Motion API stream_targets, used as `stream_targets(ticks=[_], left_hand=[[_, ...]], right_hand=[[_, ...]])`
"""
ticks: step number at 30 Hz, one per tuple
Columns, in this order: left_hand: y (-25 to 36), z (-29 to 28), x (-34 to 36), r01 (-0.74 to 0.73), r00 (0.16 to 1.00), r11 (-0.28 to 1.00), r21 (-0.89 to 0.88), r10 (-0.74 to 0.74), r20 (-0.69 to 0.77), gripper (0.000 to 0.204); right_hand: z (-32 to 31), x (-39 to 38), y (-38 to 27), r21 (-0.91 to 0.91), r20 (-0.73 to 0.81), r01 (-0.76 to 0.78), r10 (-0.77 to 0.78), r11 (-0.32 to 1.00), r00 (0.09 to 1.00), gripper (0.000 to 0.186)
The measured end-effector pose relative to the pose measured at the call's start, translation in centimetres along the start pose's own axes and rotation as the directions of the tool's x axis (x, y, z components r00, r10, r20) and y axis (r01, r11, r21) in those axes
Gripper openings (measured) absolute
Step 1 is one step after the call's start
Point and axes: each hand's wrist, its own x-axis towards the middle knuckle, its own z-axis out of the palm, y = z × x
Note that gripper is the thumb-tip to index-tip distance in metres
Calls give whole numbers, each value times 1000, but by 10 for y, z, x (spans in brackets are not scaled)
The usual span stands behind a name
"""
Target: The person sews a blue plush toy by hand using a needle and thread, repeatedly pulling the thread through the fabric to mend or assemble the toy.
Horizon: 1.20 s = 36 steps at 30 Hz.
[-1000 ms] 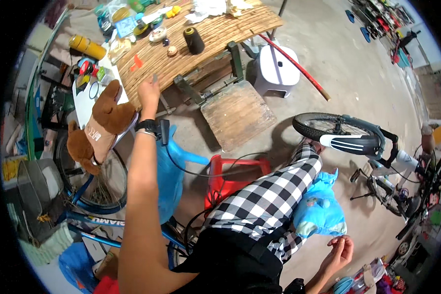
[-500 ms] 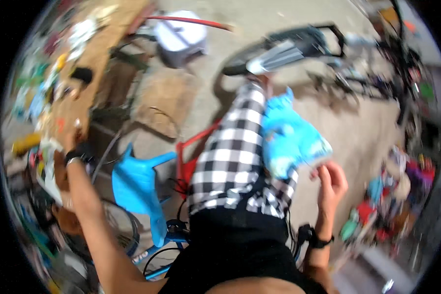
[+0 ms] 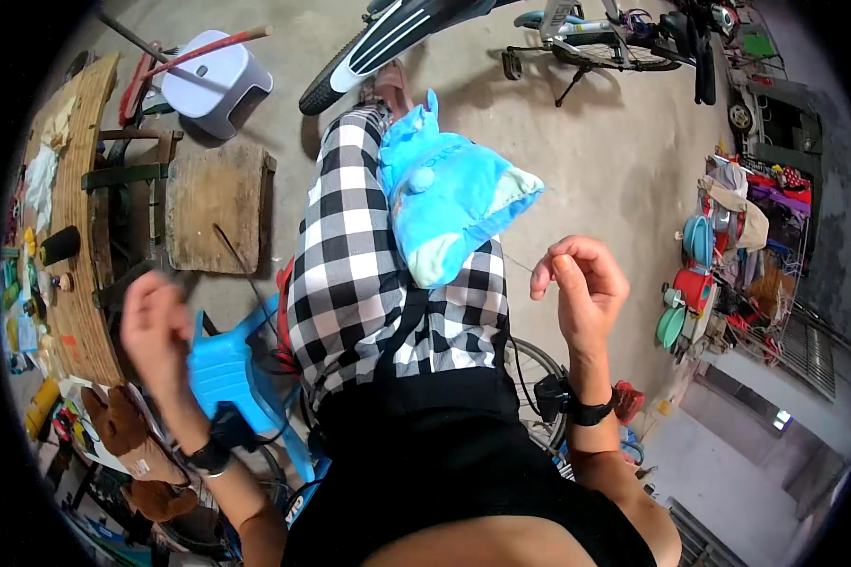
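Noting your blue plush toy (image 3: pixel 454 198) first: it lies on your lap, across the black-and-white checked trousers (image 3: pixel 345 246), long axis slanting from the narrow, frilled end by your shin to the broad end with pale corners, nearer your waist. Key relation: that broad end faces your right hand (image 3: pixel 581 283), which is by far the nearer one; from its fingers the toy lies forward and to the left, a short gap apart. Right fingers: thumb and index pinched on what looks like a fine thread (image 3: pixel 518 263) spanning that gap; whether a needle is there too, cannot tell. Your left hand (image 3: pixel 156 331) is well apart from the toy, loosely curled between the desk (image 3: pixel 90 189) and the blue plastic chair (image 3: pixel 227 378); blurred, so cannot tell whether its fingers hold anything. A black thread spool (image 3: pixel 60 246) rests on the desk. Change against one second earlier: your left hand was over the desk edge and is now off it; the view has swung right, placing the toy near upper middle; the right pinch looks similar.
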Motion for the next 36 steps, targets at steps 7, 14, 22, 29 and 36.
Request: stream_targets(ticks=[7, 14, 22, 29, 36], left_hand=[[45, 215, -39, 160, 704, 982, -98, -44, 709, 13], [17, 265, -43, 2, 699, 999, 51, -38, 714, 8], [11, 265, -45, -43, 721, 994, 103, -41, 691, 9], [9, 263, -46, 11, 755, 995, 98, -73, 651, 8], [8, 265, -45, -67, 737, 993, 95, -15, 675, 8]], right_hand=[[-12, -5, -8, 28, -17, 48, -48, 998, 999, 8], [-25, -11, 7, 69, -52, 52, -49, 996, 997, 9], [-35, -8, 12, 121, -71, 65, -57, 991, 996, 9], [-38, -6, 15, 115, -78, 69, -61, 991, 995, 9], [-39, -4, 14, 107, -79, 74, -65, 992, 995, 8]])
